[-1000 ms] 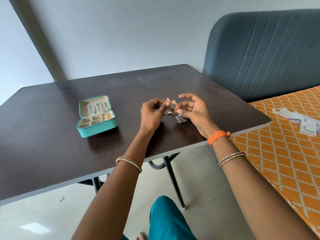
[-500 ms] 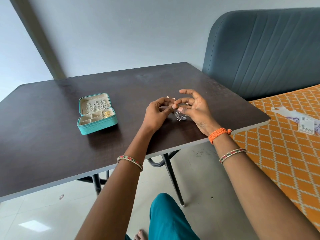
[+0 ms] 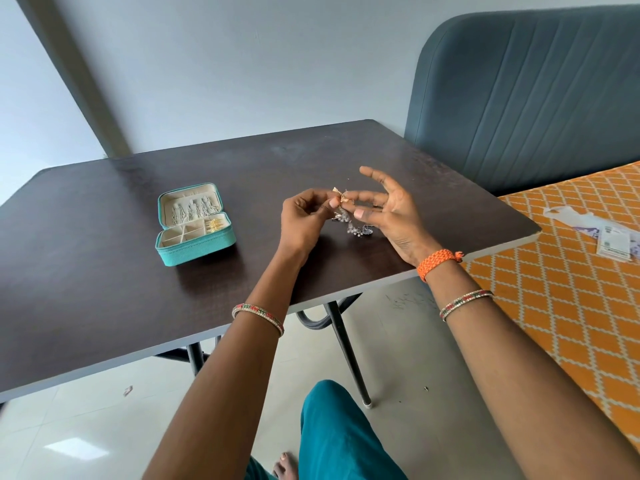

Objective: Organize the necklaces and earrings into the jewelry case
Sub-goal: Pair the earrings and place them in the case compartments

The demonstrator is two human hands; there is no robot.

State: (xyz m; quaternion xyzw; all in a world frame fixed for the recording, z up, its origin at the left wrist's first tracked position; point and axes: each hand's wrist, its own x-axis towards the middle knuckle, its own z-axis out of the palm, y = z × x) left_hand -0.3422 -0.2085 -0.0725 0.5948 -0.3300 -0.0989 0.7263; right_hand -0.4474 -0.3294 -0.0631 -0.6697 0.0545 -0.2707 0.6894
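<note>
A teal jewelry case (image 3: 197,245) lies open on the dark table (image 3: 104,271), left of my hands. Silver necklaces hang in its lid and a gold earring sits in a right compartment. My left hand (image 3: 301,223) and my right hand (image 3: 388,213) meet above the table, both pinching a small gold earring (image 3: 341,197) between fingertips. The right hand's other fingers are spread. Silver earrings (image 3: 356,230) lie in a small pile on the table just under my hands.
A blue-grey padded headboard (image 3: 526,91) rises behind the table's right end. An orange patterned bed cover (image 3: 571,306) lies to the right with plastic packets (image 3: 613,242) on it. The table's front edge runs close to my forearms; my knee shows below.
My hands have lifted slightly and the gold earring now shows between the fingertips. The right hand's fingers have spread wider. The case has not moved.
</note>
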